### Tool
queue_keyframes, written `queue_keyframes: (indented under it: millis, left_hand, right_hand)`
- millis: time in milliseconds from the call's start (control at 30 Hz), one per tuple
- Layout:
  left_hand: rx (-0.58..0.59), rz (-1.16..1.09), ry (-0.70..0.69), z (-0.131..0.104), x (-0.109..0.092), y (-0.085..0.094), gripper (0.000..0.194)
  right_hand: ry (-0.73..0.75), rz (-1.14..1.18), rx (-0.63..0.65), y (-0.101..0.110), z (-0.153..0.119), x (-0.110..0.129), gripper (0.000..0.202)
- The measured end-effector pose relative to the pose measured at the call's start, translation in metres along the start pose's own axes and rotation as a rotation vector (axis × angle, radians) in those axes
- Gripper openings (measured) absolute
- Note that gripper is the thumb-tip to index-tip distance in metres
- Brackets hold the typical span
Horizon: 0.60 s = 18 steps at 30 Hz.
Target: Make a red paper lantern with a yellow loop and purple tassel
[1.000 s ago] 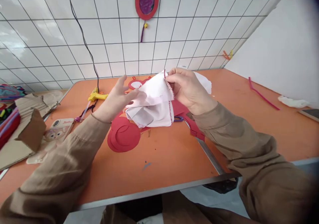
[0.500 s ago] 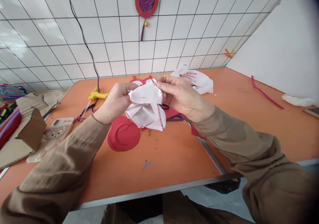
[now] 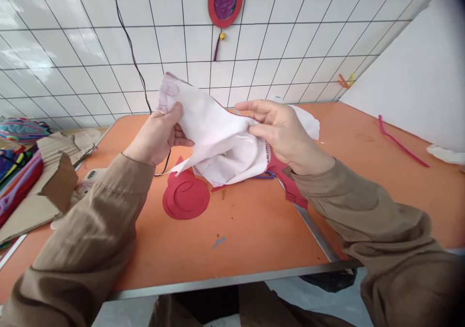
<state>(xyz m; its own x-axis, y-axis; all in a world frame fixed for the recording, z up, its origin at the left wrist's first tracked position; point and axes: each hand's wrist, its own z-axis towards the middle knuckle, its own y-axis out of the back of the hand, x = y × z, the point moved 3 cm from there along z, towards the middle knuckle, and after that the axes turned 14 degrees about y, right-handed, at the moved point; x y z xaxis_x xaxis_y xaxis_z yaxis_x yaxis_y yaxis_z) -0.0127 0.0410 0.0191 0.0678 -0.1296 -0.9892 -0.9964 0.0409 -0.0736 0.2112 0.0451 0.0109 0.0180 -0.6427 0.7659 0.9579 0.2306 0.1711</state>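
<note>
The left hand (image 3: 154, 137) pinches a white, red-stitched cloth (image 3: 210, 123) above the orange surface (image 3: 263, 240); whether the right hand (image 3: 285, 135) grips, I can't tell. The cloth's low-trailing corner could drag the round red cutouts (image 3: 187, 206).

Orange metal-edged table (image 3: 261, 230), overlapping red discs (image 3: 186, 200), bent pink strip (image 3: 401, 143), what may be a phone (image 3: 92, 174)

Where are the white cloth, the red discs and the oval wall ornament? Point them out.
White cloth (image 3: 214, 121), head view: its upper layer.
Red discs (image 3: 187, 197), head view: stack's top face.
Oval wall ornament (image 3: 225, 1), head view: purple centre.
</note>
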Motion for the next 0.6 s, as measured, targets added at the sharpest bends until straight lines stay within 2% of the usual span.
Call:
queue_keyframes:
  millis: [67,233,367,433,500,600]
  left_hand:
    - [-0.015,-0.043,-0.015,0.003,-0.004,0.009,0.022]
    - [-0.001,-0.055,-0.008,0.006,-0.004,0.015,0.03]
    - [-0.019,-0.058,-0.014,0.004,-0.007,0.014,0.035]
    - [0.01,-0.084,-0.062,0.001,-0.011,0.011,0.031]
    - [0.061,-0.109,-0.118,-0.002,-0.014,0.007,0.029]
    - [0.15,-0.084,-0.122,-0.006,-0.009,-0.003,0.03]
  right_hand:
    - [-0.023,0.02,-0.001,0.004,0.003,0.0,0.045]
    - [-0.114,0.078,0.176,-0.004,0.001,-0.001,0.049]
    - [-0.125,0.046,0.178,-0.005,0.001,-0.003,0.032]
    - [-0.087,0.022,0.15,-0.003,0.001,-0.005,0.024]
    - [-0.008,-0.078,0.089,0.0,0.001,-0.005,0.025]
    - [0.172,-0.327,0.019,-0.001,-0.002,0.002,0.056]
